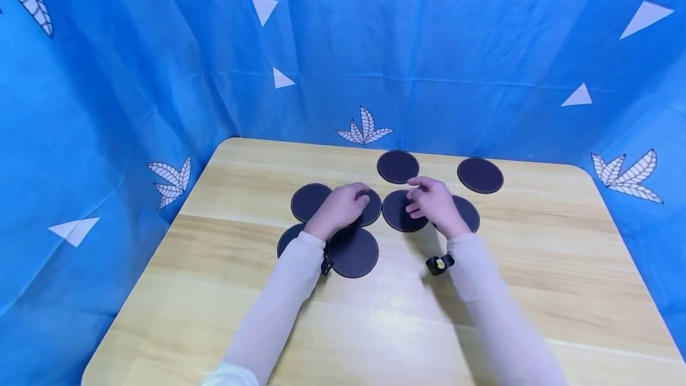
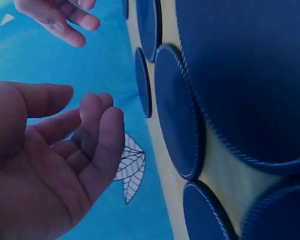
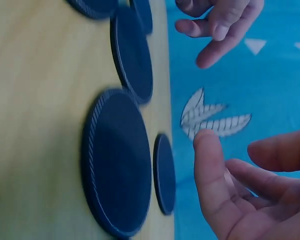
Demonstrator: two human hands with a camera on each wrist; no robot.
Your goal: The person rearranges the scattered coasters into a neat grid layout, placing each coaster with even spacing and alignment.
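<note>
Several dark round coasters with stitched edges lie flat on the table. In the head view my left hand (image 1: pixel 340 206) is above a coaster (image 1: pixel 372 212) left of the middle, thumb and fingers loosely bent. The left wrist view shows nothing in that hand (image 2: pixel 65 150). My right hand (image 1: pixel 433 204) hovers over two coasters, one at its fingertips (image 1: pixel 399 212) and one partly hidden beneath it (image 1: pixel 468 214). Its fingers (image 3: pixel 210 170) are loosely bent in the right wrist view and hold nothing. A coaster (image 1: pixel 352 253) lies just in front of the left hand.
Farther back lie two coasters, one central (image 1: pixel 398 167) and one to the right (image 1: pixel 480 176). On the left are another coaster (image 1: pixel 309 202) and one partly covered by my left sleeve (image 1: pixel 288 239). A blue patterned curtain (image 1: pixel 455 46) hangs behind the wooden table (image 1: pixel 536 267).
</note>
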